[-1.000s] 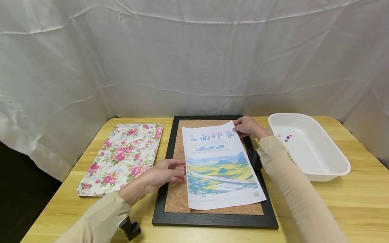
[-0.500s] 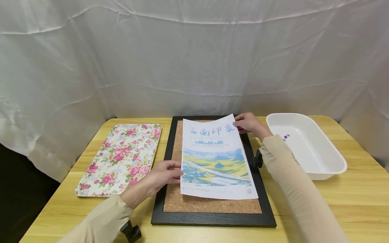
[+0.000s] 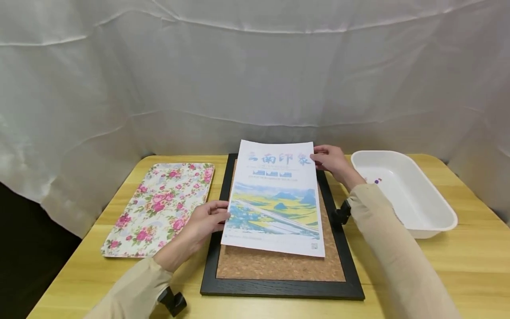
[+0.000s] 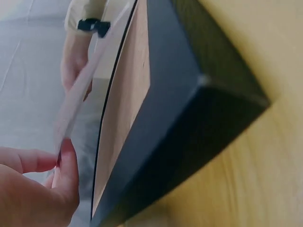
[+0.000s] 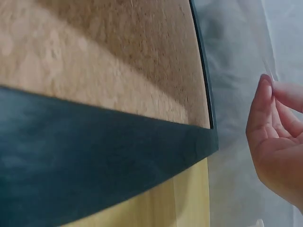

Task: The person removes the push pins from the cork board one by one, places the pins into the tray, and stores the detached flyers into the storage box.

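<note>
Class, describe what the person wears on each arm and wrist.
Both arms wear long beige sleeves reaching the wrists: left sleeve, right sleeve. A small black device sits at each wrist: left, right. The right sleeve bears small dark lettering. Both hands are bare.

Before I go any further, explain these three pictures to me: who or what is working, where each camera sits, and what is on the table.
No machine here: a person works with two bare hands. One camera sits on the head, looking down at the table; one rides on each wrist, close to that hand.

The left hand and right hand each pinch an edge of a printed poster, lifted off a black-framed cork board. The left wrist view shows the paper edge-on above the frame.

Left of the board lies a floral tray; to its right stands a white tub with a few small coloured bits inside.
</note>
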`<state>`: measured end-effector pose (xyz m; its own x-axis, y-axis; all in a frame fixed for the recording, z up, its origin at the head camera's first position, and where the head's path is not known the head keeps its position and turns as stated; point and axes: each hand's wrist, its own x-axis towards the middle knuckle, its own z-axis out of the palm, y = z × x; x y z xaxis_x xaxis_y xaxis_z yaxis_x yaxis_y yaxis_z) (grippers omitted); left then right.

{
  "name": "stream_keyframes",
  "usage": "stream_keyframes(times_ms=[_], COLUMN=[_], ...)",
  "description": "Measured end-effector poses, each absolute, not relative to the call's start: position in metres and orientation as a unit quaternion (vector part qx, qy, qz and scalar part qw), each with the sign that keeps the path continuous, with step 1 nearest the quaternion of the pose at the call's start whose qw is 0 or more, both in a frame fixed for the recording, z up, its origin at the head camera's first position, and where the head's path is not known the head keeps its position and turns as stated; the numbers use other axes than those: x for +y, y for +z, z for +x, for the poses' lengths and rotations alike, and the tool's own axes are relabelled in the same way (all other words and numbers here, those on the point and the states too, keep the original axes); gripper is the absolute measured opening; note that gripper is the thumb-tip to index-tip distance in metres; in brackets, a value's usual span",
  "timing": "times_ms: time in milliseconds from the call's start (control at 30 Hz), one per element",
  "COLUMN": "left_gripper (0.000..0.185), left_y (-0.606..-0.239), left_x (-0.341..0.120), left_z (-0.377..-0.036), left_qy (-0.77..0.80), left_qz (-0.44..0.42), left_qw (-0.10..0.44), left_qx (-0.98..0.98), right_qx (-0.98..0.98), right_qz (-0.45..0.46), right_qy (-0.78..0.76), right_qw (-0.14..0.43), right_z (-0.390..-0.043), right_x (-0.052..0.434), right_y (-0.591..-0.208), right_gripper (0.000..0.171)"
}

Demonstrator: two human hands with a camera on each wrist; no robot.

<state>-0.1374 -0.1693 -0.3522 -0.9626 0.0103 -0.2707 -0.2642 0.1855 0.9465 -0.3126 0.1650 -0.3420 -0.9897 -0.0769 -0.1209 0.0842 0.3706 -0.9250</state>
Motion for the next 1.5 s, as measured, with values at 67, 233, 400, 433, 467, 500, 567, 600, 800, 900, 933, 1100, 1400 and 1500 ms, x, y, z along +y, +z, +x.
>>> stream_keyframes(times_ms=[67, 233, 400, 433, 467, 500, 567, 600, 800, 900, 933, 1100, 1400, 1500], left_gripper=[0.036, 0.034, 0.034, 0.035, 0.035, 0.035, 0.036, 0.037, 0.047, 0.05, 0.051, 0.052, 0.052, 0.049], left_y=[-0.352, -0.354, -0.351, -0.35, -0.349, -0.347, -0.345, -0.343, -0.334, -0.331, -0.33, -0.328, -0.331, -0.332], left_x=[-0.171, -0.179, -0.192, -0.195, -0.198, -0.201, -0.207, -0.21, -0.235, -0.249, -0.253, -0.273, -0.29, -0.295], left_z=[-0.14, -0.144, -0.145, -0.146, -0.147, -0.148, -0.15, -0.151, -0.154, -0.152, -0.151, -0.147, -0.143, -0.14], left_qy=[0.64, 0.644, 0.657, 0.659, 0.661, 0.662, 0.668, 0.668, 0.65, 0.64, 0.637, 0.65, 0.65, 0.638], left_qz=[-0.088, -0.104, -0.099, -0.099, -0.101, -0.104, -0.109, -0.111, -0.113, -0.109, -0.106, -0.107, -0.128, -0.141], left_qw=[0.107, 0.094, 0.091, 0.09, 0.09, 0.091, 0.088, 0.088, 0.093, 0.088, 0.085, 0.07, 0.057, 0.049], left_qx=[0.756, 0.752, 0.742, 0.74, 0.738, 0.736, 0.731, 0.73, 0.746, 0.756, 0.759, 0.749, 0.747, 0.756], right_qx=[0.823, 0.813, 0.799, 0.795, 0.792, 0.79, 0.786, 0.784, 0.779, 0.781, 0.783, 0.784, 0.77, 0.766], right_qz=[0.003, -0.001, -0.005, -0.007, -0.009, -0.011, -0.014, -0.017, -0.034, -0.038, -0.041, -0.043, -0.025, -0.02], right_qy=[-0.565, -0.58, -0.601, -0.605, -0.609, -0.613, -0.617, -0.62, -0.626, -0.623, -0.621, -0.619, -0.636, -0.641], right_qw=[0.064, 0.048, 0.032, 0.03, 0.027, 0.025, 0.018, 0.014, 0.0, -0.001, -0.001, -0.01, -0.029, -0.03], right_z=[-0.31, -0.31, -0.314, -0.315, -0.315, -0.316, -0.317, -0.318, -0.32, -0.32, -0.32, -0.32, -0.318, -0.318], right_x=[0.166, 0.161, 0.149, 0.146, 0.143, 0.14, 0.133, 0.129, 0.105, 0.092, 0.088, 0.066, 0.035, 0.026], right_y=[-0.341, -0.337, -0.331, -0.329, -0.328, -0.327, -0.324, -0.323, -0.319, -0.319, -0.319, -0.32, -0.33, -0.334], right_gripper=[0.046, 0.048, 0.045, 0.044, 0.044, 0.043, 0.041, 0.04, 0.038, 0.036, 0.036, 0.034, 0.032, 0.031])
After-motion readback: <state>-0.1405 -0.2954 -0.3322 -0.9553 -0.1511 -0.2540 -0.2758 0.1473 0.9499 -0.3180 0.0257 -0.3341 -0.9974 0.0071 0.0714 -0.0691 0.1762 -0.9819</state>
